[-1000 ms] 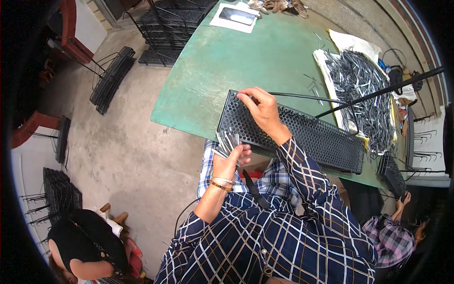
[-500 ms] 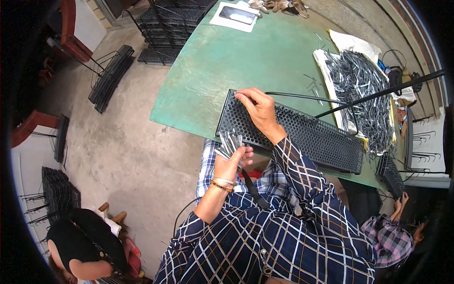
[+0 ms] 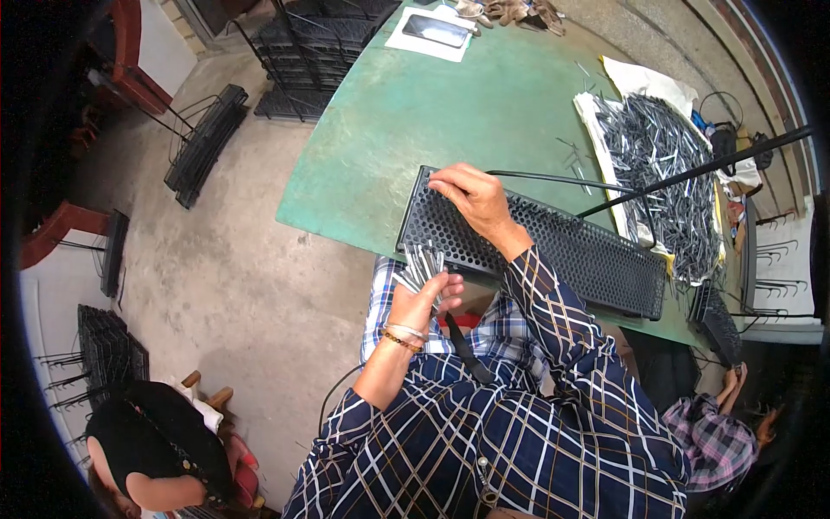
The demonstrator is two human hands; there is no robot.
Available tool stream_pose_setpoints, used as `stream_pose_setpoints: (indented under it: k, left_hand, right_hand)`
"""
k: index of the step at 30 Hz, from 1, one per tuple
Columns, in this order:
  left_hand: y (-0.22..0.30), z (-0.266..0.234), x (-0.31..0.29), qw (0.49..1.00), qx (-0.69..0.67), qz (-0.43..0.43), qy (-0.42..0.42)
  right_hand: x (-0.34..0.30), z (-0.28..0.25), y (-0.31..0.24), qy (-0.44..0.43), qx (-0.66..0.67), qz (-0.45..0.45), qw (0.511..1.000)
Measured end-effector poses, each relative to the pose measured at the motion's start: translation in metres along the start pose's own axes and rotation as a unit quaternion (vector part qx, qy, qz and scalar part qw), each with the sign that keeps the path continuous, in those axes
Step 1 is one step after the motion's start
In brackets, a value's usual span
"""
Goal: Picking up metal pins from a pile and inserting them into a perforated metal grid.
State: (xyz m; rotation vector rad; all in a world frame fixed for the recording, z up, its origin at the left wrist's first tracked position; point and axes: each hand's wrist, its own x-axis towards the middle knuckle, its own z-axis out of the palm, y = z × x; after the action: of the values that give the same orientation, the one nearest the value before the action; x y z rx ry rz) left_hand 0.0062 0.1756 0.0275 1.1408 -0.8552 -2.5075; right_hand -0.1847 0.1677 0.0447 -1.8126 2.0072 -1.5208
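A long black perforated metal panel (image 3: 596,256) with raised edges lies slantwise along the near edge of the green table (image 3: 380,130). My right hand (image 3: 481,204) rests over its left end, fingers bent and tips pinched together near the far corner; anything between them is too small to make out. Just below that end, my left hand (image 3: 422,299) is closed around a bunch of thin silvery metal strips (image 3: 422,262), which stick up out of the fist.
A large heap of similar strips (image 3: 661,156) lies on white sacking at the right. Above the panel runs a black rod (image 3: 692,173). A phone (image 3: 435,30) and gloves (image 3: 519,10) lie at the far edge. Co-workers sit at lower left (image 3: 156,441) and lower right (image 3: 713,441).
The view has shifted very slightly. My right hand stays at the panel's left end, with its wrist a little lower and farther right; my left hand still holds the strips.
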Motion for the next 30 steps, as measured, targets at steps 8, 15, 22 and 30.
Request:
stream_pose_setpoints:
  k: [8,15,22,30]
  left_hand:
    - [-0.001,-0.005,0.000,1.000,-0.007,-0.004,-0.005]
    - [0.001,-0.004,0.003,1.000,0.005,-0.014,-0.015]
    - [-0.002,-0.005,0.004,0.999,0.012,-0.007,-0.029]
    - [0.000,-0.006,0.004,1.000,0.002,0.004,-0.015]
  right_hand:
    - [0.000,0.004,-0.001,-0.007,0.047,0.012,0.999]
    - [-0.007,0.007,0.008,-0.010,0.005,-0.006,1.000]
    - [-0.008,0.012,0.002,-0.042,-0.119,-0.074,0.989]
    - [-0.012,0.001,-0.014,0.026,-0.052,0.028,0.998]
